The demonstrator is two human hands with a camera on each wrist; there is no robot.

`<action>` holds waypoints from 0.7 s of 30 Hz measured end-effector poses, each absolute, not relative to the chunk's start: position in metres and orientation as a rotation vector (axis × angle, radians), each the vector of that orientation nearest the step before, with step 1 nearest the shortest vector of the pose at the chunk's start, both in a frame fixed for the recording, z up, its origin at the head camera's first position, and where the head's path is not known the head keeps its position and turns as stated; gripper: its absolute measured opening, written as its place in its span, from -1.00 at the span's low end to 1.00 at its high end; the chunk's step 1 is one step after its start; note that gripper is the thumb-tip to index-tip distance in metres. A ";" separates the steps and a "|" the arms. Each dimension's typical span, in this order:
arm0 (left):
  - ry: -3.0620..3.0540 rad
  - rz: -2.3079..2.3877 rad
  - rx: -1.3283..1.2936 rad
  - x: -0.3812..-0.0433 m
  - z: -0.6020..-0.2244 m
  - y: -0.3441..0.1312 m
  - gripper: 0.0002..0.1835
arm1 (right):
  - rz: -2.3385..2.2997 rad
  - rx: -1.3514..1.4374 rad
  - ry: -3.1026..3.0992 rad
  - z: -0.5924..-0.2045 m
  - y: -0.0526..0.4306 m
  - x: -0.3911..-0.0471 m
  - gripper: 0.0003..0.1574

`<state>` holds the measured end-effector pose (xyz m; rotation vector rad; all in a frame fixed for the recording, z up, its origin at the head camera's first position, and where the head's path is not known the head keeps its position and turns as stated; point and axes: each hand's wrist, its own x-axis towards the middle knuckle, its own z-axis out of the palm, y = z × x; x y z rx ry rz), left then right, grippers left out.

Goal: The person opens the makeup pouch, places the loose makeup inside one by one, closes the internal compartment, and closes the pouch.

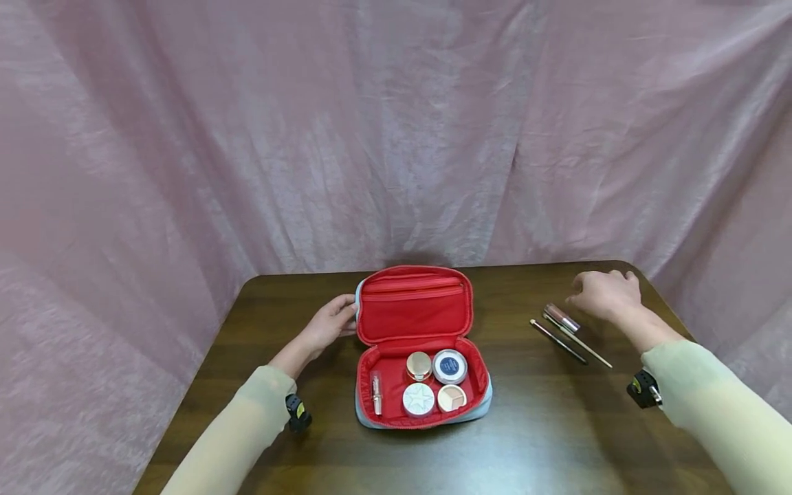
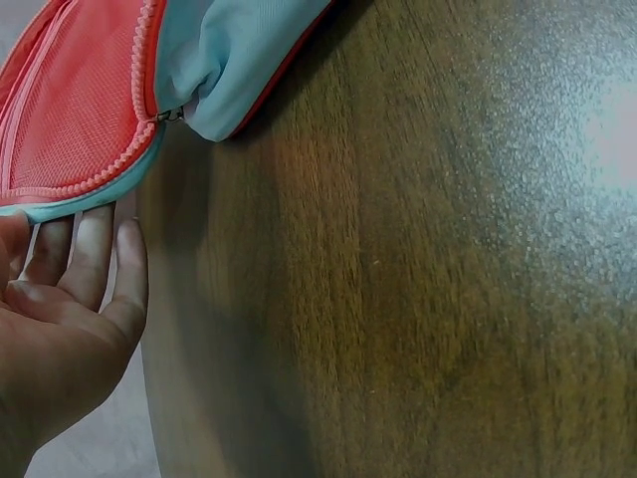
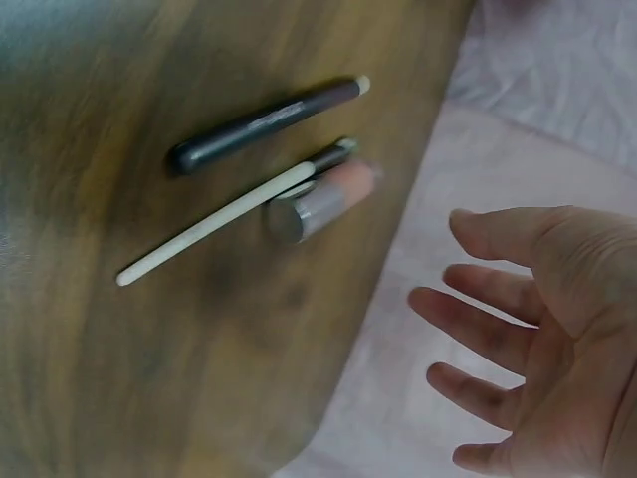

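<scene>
An unzipped red-lined makeup bag with a light blue outside lies on the table, its lid raised. My left hand holds the lid's left edge, the thumb on the near side and fingers behind it. Inside the bag sit several round cosmetic containers, among them a star-topped one, and a slim lipstick tube. My right hand, fingers spread and empty, hovers beside a lip gloss tube. Next to that tube lie a pale-handled makeup brush and a dark-handled brush.
The brown wooden table has rounded far corners. Pink curtains hang right behind it and along both sides. A zipper pull hangs at the bag's hinge corner.
</scene>
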<state>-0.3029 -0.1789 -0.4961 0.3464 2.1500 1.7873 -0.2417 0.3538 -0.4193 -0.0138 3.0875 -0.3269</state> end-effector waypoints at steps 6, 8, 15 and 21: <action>2.173 1.759 0.312 -0.299 -0.499 -0.186 -0.59 | -0.367 0.030 2.963 -0.437 0.354 -0.250 -0.74; 2.161 1.762 0.332 -0.299 -0.498 -0.187 -0.58 | -0.381 0.036 2.931 -0.440 0.353 -0.252 -0.75; 2.137 1.783 0.371 -0.301 -0.495 -0.185 -0.58 | -0.388 0.033 2.823 -0.442 0.345 -0.261 -0.49; 2.128 1.784 0.342 -0.301 -0.494 -0.183 -0.59 | -0.320 0.028 2.819 -0.441 0.342 -0.265 -0.43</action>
